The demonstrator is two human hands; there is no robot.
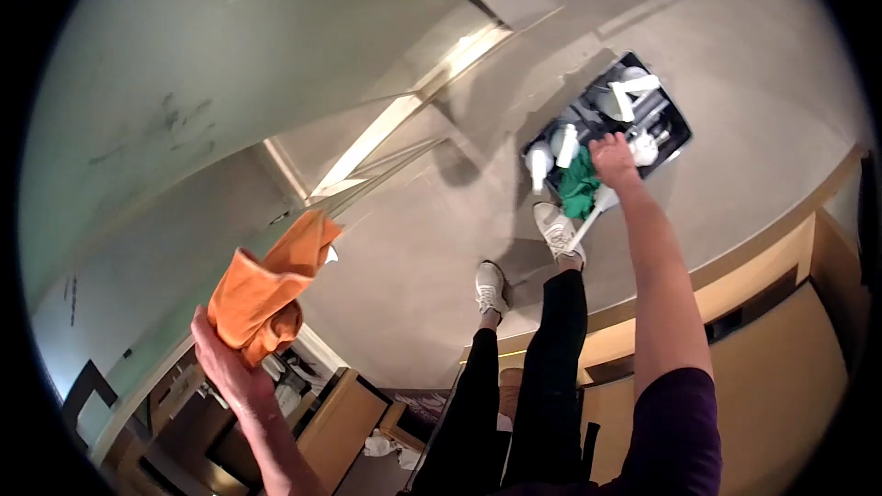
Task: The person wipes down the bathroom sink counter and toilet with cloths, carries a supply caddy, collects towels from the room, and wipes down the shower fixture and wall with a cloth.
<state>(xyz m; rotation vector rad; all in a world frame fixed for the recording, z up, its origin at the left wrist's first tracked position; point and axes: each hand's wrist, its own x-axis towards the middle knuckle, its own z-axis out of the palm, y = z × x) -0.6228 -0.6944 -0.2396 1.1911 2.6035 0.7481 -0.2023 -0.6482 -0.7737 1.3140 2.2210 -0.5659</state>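
Note:
On the left side, my left hand (230, 363) is closed round an orange cloth (266, 298), which is bunched and stands up above the fingers. My right hand (614, 161) reaches down over a black caddy (681, 136) on the floor, beside a green cloth (578, 186) that hangs over the caddy's near edge. Its fingers look spread, and nothing shows between them. White spray bottles (567, 145) and other white-topped bottles (634, 92) stand in the caddy. A white handle (593, 220) slants out from its near side.
A large glass pane (211, 55) with a pale frame edge (377, 138) fills the upper left. Wooden furniture (781, 340) lies along the right. At the lower left are wooden units (340, 418) and assorted items. My shoes (491, 287) are on the grey floor (395, 266).

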